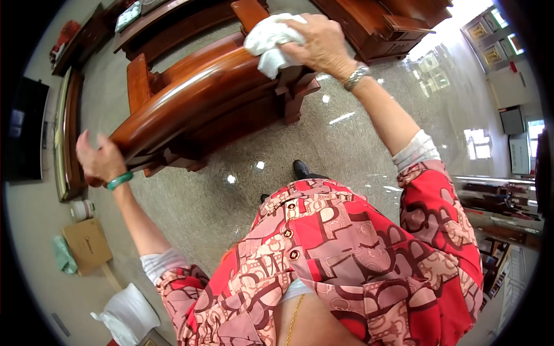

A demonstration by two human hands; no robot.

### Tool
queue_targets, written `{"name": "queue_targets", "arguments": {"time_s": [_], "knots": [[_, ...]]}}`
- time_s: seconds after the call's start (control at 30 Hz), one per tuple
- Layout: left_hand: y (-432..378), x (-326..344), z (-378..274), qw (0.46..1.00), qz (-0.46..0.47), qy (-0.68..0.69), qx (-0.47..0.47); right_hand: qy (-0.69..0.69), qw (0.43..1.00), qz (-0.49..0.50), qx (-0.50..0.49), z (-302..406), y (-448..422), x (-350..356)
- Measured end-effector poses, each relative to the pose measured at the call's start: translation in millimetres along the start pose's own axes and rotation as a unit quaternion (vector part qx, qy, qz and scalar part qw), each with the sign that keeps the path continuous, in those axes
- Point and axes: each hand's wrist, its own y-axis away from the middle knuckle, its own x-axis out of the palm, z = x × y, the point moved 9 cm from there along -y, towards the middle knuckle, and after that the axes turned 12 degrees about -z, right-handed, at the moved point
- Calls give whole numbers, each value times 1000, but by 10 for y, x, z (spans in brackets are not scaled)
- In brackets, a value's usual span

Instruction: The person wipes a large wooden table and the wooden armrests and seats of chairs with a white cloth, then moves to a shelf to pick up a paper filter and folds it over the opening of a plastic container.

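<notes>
My right hand (318, 45) grips a crumpled white cloth (270, 39). The cloth lies against the right end of a thick, curved top rail (186, 95) of polished reddish-brown wood. That rail belongs to a wooden bench or settee, seen from behind its back, with an armrest (138, 82) on its far side. At the rail's left end is my left hand (101, 160), slightly blurred, fingers spread and no object visible in it. Whether its palm touches the wood I cannot tell.
Beyond the settee stands a dark wooden table (173, 21). Another carved wooden seat (389, 30) is at upper right. Along the left wall are a television (26, 129), a cardboard box (88, 246) and a white plastic bag (130, 315). The stone floor (233, 203) is glossy.
</notes>
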Motion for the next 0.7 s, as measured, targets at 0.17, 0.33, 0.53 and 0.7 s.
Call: {"name": "queue_targets", "arguments": {"time_s": [0.17, 0.33, 0.53, 0.7], "knots": [[89, 157, -2133, 957, 135, 254, 38, -21, 994, -105, -7, 411, 153, -118], [328, 407, -2549, 947, 240, 216, -13, -87, 989, -111, -48, 282, 185, -119], [325, 376, -2571, 969, 149, 195, -7, -142, 984, -73, -77, 48, 109, -99], [311, 343, -2549, 975, 116, 188, -2, -187, 973, -33, -134, 11, 177, -180]]}}
